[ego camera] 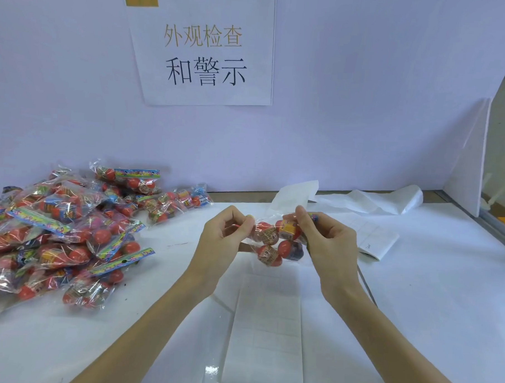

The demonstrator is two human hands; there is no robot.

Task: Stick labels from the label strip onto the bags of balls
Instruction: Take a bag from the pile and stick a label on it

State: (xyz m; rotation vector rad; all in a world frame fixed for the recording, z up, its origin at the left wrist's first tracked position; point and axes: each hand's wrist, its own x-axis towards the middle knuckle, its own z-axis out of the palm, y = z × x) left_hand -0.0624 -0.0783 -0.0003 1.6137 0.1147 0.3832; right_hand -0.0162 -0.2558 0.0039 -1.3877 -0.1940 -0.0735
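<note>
A clear bag of red balls (276,240) hangs in the air above the middle of the table, held between both hands. My left hand (224,242) pinches its left edge with thumb and fingers. Its right end, by the colourful header card, is gripped by my right hand (328,244). Below them the white label strip (265,331) lies flat on the table, running toward me. A large pile of bagged balls (61,229) fills the table's left side.
Used white backing paper (384,201) lies crumpled along the back wall, and one piece (293,194) curls up behind the held bag. A small sheet (376,240) rests right of my hands. A paper sign (205,47) hangs on the wall. A white divider (469,160) stands at the right.
</note>
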